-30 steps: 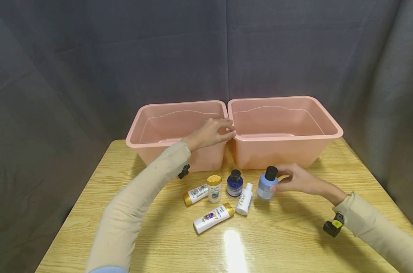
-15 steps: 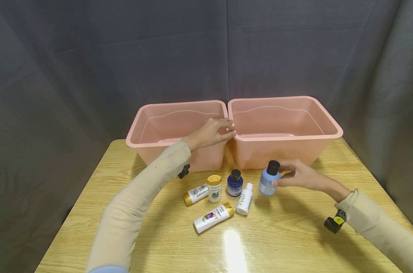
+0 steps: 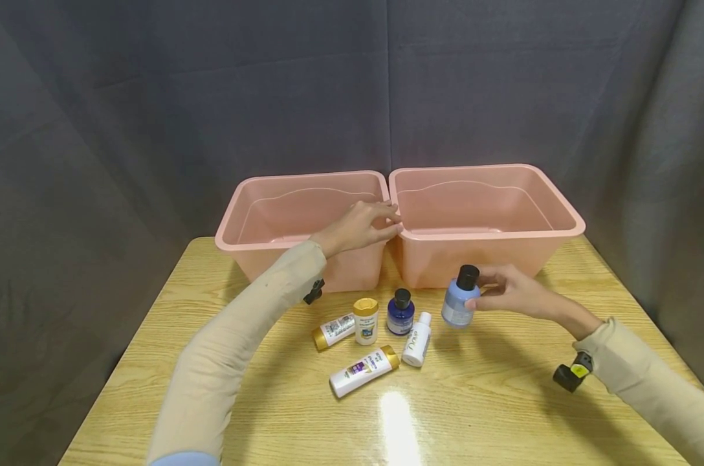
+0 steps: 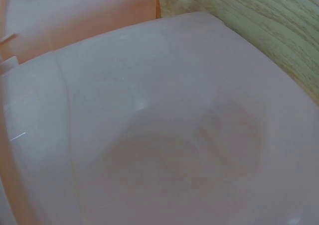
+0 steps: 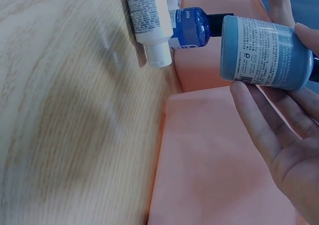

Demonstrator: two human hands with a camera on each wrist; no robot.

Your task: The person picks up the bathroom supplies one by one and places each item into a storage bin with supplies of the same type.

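Note:
My right hand [image 3: 474, 294] grips a light blue bottle [image 3: 459, 303] with a black cap, holding it just above the table in front of the right pink bin [image 3: 561, 213]. The right wrist view shows the same bottle [image 5: 266, 53] pinched between thumb and fingers [image 5: 269, 125]. My left hand [image 3: 395, 219] reaches over the near right corner of the left pink bin [image 3: 235, 220], its fingers and thumb closed on the rim where the two bins meet. The left wrist view shows only the pink inside of that bin [image 4: 149, 135].
Several small bottles sit on the wooden table [image 3: 503, 401] before the bins: a dark blue one [image 3: 400, 313], a white one [image 3: 417, 340], a gold-capped upright one [image 3: 365, 321], and two gold-capped ones lying down [image 3: 363, 371] [image 3: 333, 332]. Grey curtains stand behind.
My right hand has lifted the light blue bottle off the table and moved it a little up and toward the right bin. The left hand has stayed on the rim.

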